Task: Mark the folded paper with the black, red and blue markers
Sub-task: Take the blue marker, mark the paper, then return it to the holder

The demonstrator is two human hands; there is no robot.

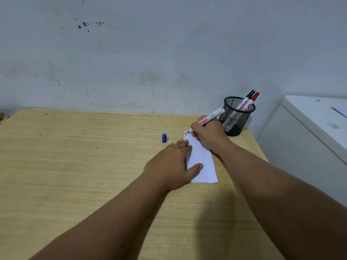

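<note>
Here, the left hand (170,164) is lying open and flat, pinning the folded paper (201,164) whose long axis is running away from the person, while the nearer right hand (210,136) is gripping the uncapped blue marker (208,119), tip touching the far left corner.

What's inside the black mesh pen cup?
Two capped markers stand in the black mesh pen cup: a black-capped marker and a red-capped marker. The mesh obscures their lower ends and the cup's bottom.
</note>
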